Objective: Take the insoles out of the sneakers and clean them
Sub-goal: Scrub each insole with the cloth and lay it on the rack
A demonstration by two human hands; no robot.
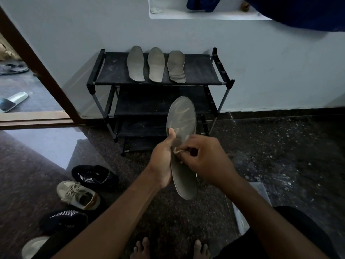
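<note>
Gripping the insole [182, 116] at mid-length with the left hand [162, 161], held in the air before the shoe rack [197, 71]; pinching what looks like a small cloth [177, 150] against it with the right hand [205, 161]. Could bend or slip loose under hard rubbing, being gripped along one edge only. Might also leave the streaked toe end unwiped.
</note>
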